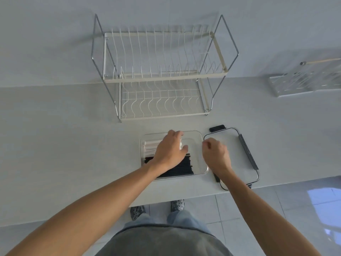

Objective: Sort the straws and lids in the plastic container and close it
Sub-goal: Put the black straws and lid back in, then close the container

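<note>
Here the clear plastic container [200, 137] sits on the white worktop [73, 145] just in front of the person, with its lid [238, 154] lying flat right beside it on the right, so closing is not yet done. The left hand [170, 149] reaches into the container, fingers spread and bent over a stack of white pieces [150, 146] at the far-left end; whether it pinches one I cannot tell, since the palm hides the contact. The right hand [215, 154] hovers over the gap between container and lid with fingers curled in, and nothing shows in its grip. To do this step well, I judge the left hand should press the white stack square against the wall, keeping it apart from the black straws [181, 167] along the near side, so nothing rises above the rim and stops the lid seating. By count: one container, one lid, one white stack whose pieces are too blurred to number, one bundle of black straws too many to count, and one two-tier dish rack [162, 74] behind.
</note>
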